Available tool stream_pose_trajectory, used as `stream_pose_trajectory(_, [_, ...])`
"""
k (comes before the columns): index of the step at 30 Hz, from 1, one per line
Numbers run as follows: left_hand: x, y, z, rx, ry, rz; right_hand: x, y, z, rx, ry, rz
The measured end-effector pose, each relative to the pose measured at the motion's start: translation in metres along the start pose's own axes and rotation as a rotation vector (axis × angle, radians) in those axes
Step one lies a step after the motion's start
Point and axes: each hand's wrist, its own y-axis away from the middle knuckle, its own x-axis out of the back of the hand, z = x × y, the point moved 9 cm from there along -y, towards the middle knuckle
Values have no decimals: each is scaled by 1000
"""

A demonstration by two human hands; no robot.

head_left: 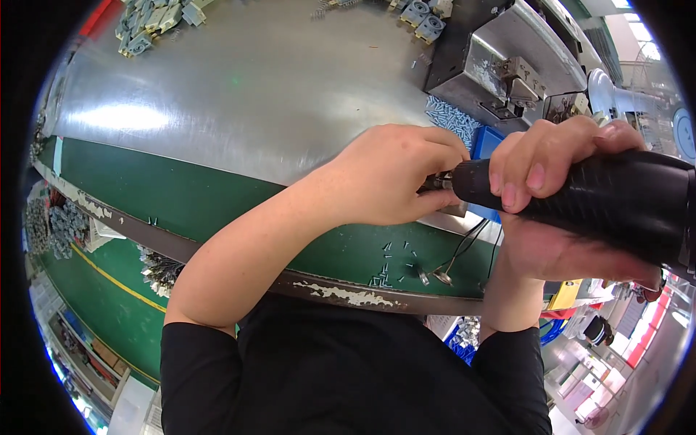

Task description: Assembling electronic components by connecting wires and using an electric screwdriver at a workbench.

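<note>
My right hand point(538, 161) is wrapped round a thick black electric screwdriver point(623, 206), which lies slantwise across the right side with its nose toward the left. Right at that nose, my left hand point(395, 170) is closed, thumb and fingers pinched on something small at the tool's tip. Fingers and tool hide most of what they pinch, so its kind cannot be made out. Just beyond the left hand lies a heap of small silvery screws point(451, 119) beside a blue tray point(487, 143).
A metal fixture point(507, 80) stands at the back right. Grey plastic parts point(152, 22) are piled at the far left, similar parts point(424, 22) at the far middle. Loose screws point(384, 275) and dark cables point(464, 250) lie on the green mat point(217, 188) near the worn bench edge point(348, 296).
</note>
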Motion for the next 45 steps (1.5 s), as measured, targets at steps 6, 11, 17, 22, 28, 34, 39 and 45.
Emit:
stream_pose_trajectory(6, [0,1,-1,-20,4,17,-21,-4,3,-56,191,-219])
stream_pose_trajectory(11, [0,0,0,7,16,-22,-10,-2,3,-31,86,16])
stream_pose_trajectory(17, [0,-2,0,47,32,-60,3,8,6,-129,155,285])
stream_pose_trajectory(22, [2,-2,5,-37,-24,-31,8,-21,-21,-28,16,81])
stream_pose_trajectory(28, [7,-2,20,-196,-33,79,63,-18,-25,-198,430,380])
stream_pose_trajectory(34, [14,10,41,-406,-110,205,57,5,-36,-438,749,289])
stream_pose_trajectory(39, [-1,11,45,-410,-141,139,60,28,-93,129,762,714])
stream_pose_trajectory(45, [-4,12,40,-333,-140,126,45,78,-76,-264,878,539])
